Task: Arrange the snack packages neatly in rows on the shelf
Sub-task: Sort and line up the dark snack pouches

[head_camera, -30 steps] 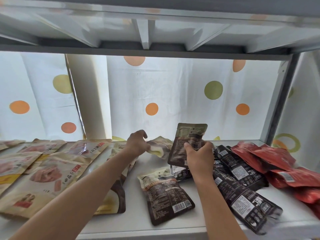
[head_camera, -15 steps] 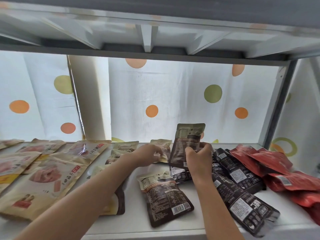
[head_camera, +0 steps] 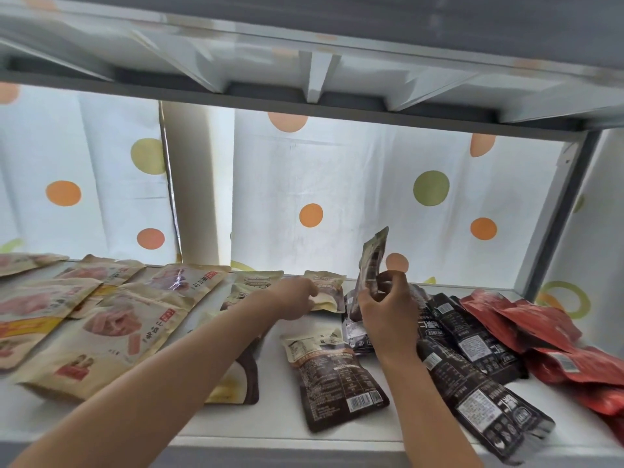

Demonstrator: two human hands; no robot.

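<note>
1. Behind the shelf [head_camera: 287, 430] hangs a white curtain [head_camera: 354, 204] with orange and green dots; the underside of an upper shelf [head_camera: 304, 45] fills the top of the view.
2. Tan packs [head_camera: 101, 336] lie flat and overlapping across the shelf's left part.
3. Red packs [head_camera: 557, 342] are heaped loosely at the right end.
4. Black packs [head_camera: 472, 376] lie slanted between the red heap and the right forearm, overlapping one another.
5. One brown pack [head_camera: 337, 376] lies flat, label up, near the front edge between the two arms.
6. Right hand [head_camera: 388, 312] holds a dark pack [head_camera: 371, 261] upright and edge-on above the shelf, fingers and thumb pinching its lower part.
7. Left hand [head_camera: 297, 297] reaches toward the back, its fingers closed on a small beige pack [head_camera: 326, 287] that lies on the shelf just left of the raised one.
</note>
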